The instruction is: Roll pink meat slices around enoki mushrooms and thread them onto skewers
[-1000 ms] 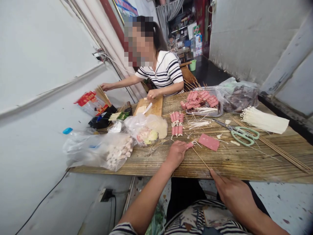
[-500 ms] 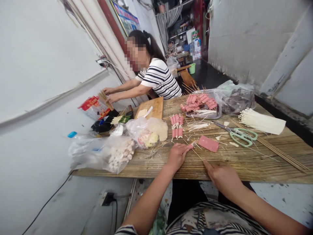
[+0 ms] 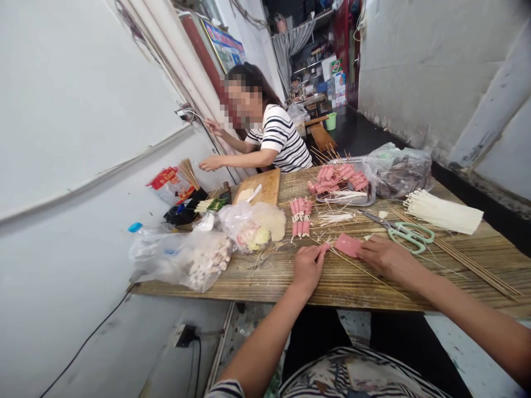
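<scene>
My left hand (image 3: 307, 270) is closed on a small pink ham roll (image 3: 326, 246) with enoki tips poking out of it, just above the wooden table. A thin bamboo skewer (image 3: 369, 275) runs from this roll down to the right, lying on the wood. My right hand (image 3: 388, 257) pinches the right edge of a flat pink ham slice (image 3: 347, 245), which lies close beside the roll. Several finished ham rolls (image 3: 301, 216) on skewers sit side by side beyond my left hand. Loose enoki strands (image 3: 337, 218) are scattered behind the slice.
Green-handled scissors (image 3: 410, 236), long skewers (image 3: 477, 262) and an enoki bunch (image 3: 443, 211) lie to the right. A tray (image 3: 367, 199) of skewered rolls stands behind. Bags of mushrooms (image 3: 207, 260) and vegetables (image 3: 253, 224) crowd the left. A co-worker (image 3: 282, 135) sits across by a cutting board (image 3: 269, 188).
My right hand has let go of the skewer and moved up and right to the ham slice. My left hand keeps the roll. The co-worker's hands have come away from the skewer bundle.
</scene>
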`<state>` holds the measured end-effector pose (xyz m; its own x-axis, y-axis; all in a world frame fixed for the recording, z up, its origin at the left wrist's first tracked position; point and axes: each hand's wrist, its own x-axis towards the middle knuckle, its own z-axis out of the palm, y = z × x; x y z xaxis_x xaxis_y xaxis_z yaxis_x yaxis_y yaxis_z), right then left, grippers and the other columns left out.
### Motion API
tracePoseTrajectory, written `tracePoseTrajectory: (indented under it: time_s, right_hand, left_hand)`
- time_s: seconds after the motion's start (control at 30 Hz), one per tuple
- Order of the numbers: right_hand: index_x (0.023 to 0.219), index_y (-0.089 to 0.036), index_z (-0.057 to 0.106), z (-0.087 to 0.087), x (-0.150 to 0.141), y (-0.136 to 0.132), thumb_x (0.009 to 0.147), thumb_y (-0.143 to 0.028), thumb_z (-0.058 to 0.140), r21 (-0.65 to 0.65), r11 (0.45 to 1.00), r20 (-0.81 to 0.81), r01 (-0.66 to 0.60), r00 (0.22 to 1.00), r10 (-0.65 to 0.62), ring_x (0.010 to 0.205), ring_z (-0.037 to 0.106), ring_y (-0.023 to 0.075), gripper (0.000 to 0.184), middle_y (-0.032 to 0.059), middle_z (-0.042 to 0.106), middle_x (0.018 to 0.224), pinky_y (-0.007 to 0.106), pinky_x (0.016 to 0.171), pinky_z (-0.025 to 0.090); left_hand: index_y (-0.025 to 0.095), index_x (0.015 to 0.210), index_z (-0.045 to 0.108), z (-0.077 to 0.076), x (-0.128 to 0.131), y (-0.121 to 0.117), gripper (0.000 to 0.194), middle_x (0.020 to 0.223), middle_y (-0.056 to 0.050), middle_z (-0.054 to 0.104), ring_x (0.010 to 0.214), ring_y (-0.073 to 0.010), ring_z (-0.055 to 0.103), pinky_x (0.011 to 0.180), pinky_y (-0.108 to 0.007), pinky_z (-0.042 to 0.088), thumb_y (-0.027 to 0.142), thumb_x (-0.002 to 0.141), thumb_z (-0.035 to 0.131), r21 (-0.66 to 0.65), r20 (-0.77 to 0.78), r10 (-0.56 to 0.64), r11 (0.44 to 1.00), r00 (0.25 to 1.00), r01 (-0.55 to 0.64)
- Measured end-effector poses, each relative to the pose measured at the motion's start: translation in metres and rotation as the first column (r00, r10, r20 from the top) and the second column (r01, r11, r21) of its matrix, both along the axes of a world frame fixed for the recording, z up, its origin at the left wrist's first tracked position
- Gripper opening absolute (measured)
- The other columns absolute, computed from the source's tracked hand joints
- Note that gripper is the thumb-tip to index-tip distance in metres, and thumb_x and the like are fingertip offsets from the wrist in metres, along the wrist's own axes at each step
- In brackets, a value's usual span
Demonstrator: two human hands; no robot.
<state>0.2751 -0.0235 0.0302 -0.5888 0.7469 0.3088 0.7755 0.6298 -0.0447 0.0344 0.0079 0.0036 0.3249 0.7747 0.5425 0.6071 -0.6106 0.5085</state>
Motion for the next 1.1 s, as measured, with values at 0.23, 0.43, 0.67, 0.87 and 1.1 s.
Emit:
tracePoseTrajectory:
  time_s: [0.23, 0.43, 0.67, 0.87, 1.1]
  right_hand:
    - [0.086, -0.016, 0.068, 0.008, -0.006, 0.013, 0.097, -0.027, 0.034, -0.078, 0.978, -0.257, 0.194, 0.944, -0.207, 0.075, 0.058, 0.0158, 0.037, 0.0064, 0.067, 0.081, 0.027, 0.070, 0.041]
    - [0.085, -0.018, 0.071, 0.021, -0.005, 0.048, 0.087, -0.035, 0.046, -0.250, 0.886, -0.437, 0.391, 0.771, -0.463, 0.063, 0.060, 0.0165, 0.030, 0.0037, 0.071, 0.076, 0.026, 0.058, 0.039]
    - [0.076, -0.021, 0.069, 0.055, -0.046, 0.048, 0.087, -0.040, 0.048, -0.307, 0.934, -0.597, 0.181, 0.728, -0.337, 0.062, 0.061, 0.0148, 0.031, 0.0006, 0.071, 0.071, 0.025, 0.059, 0.042]
    - [0.079, -0.021, 0.070, 0.028, -0.138, -0.011, 0.094, -0.027, 0.038, -0.114, 0.992, -0.187, -0.049, 0.982, 0.027, 0.066, 0.061, 0.0173, 0.036, 0.0057, 0.070, 0.075, 0.029, 0.060, 0.041]
    - [0.073, -0.017, 0.063, 0.028, -0.090, 0.044, 0.091, -0.019, 0.043, -0.174, 0.976, 0.070, 0.130, 0.990, -0.119, 0.066, 0.055, 0.0130, 0.027, 0.0051, 0.065, 0.077, 0.025, 0.057, 0.033]
  left_hand:
    - [0.020, 0.106, 0.069, 0.000, 0.004, 0.001, 0.021, 0.100, -0.007, 0.073, 0.087, -0.0188, 0.066, 0.081, -0.035, 0.053, 0.026, 0.088, 0.062, 0.011, -0.024, -0.020, 1.000, 0.999, 0.021]
    - [0.015, 0.110, 0.066, 0.001, -0.015, -0.010, 0.024, 0.107, -0.011, 0.071, 0.096, -0.0218, 0.066, 0.085, -0.038, 0.054, 0.023, 0.090, 0.056, 0.082, -0.018, 0.054, 0.995, 0.998, -0.053]
    - [0.016, 0.113, 0.065, 0.004, -0.048, -0.025, 0.026, 0.106, -0.011, 0.072, 0.097, -0.0199, 0.067, 0.088, -0.038, 0.053, 0.018, 0.091, 0.053, 0.131, 0.071, 0.167, 0.976, 0.983, -0.175]
    - [0.016, 0.112, 0.066, -0.007, -0.066, -0.036, 0.026, 0.106, -0.010, 0.072, 0.099, -0.0196, 0.067, 0.090, -0.038, 0.053, 0.016, 0.090, 0.052, 0.081, 0.140, 0.245, 0.963, 0.959, -0.258]
    - [0.015, 0.110, 0.068, -0.009, -0.070, -0.040, 0.026, 0.106, -0.011, 0.072, 0.099, -0.0190, 0.066, 0.090, -0.037, 0.053, 0.014, 0.090, 0.051, 0.002, 0.192, 0.251, 0.967, 0.949, -0.256]
